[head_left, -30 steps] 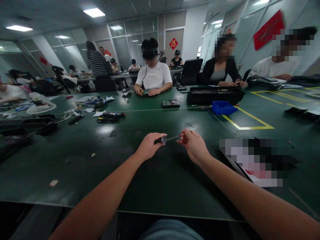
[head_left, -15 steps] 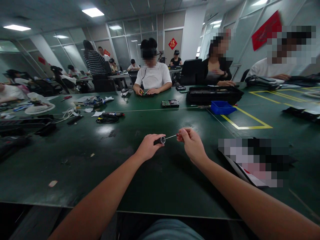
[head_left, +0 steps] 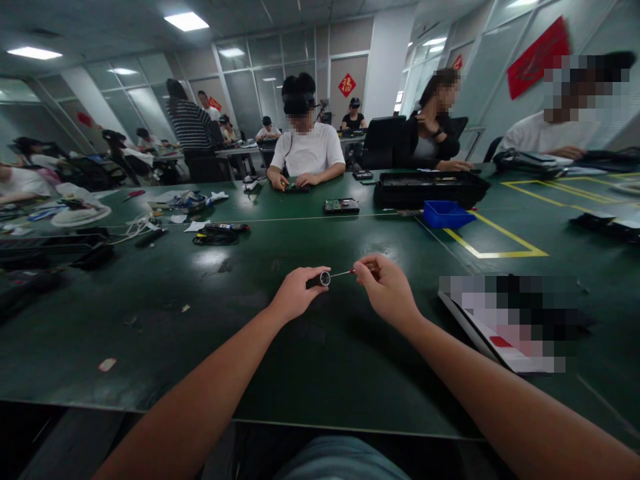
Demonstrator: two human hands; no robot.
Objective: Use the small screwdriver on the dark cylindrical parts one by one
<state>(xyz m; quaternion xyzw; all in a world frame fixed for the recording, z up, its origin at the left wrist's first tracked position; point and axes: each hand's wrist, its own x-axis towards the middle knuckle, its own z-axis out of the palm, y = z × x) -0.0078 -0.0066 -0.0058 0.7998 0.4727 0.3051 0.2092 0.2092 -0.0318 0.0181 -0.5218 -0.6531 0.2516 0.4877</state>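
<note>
Black cylinder (head_left: 316,282), smooth, with a pale ringed end, sits over the glossy green table (head_left: 320,373), pinched in the left hand (head_left: 295,292); the right hand (head_left: 387,287) pinches a thin metal-shafted tool (head_left: 341,273), tip at that end; I judge work under way, nothing visibly detached, what remains unclear; beyond, I see an angular blue tray (head_left: 447,215).

Black cylinder (head_left: 318,281), green table (head_left: 300,373), blue tray (head_left: 447,215), black-and-white striped top (head_left: 188,125)
</note>
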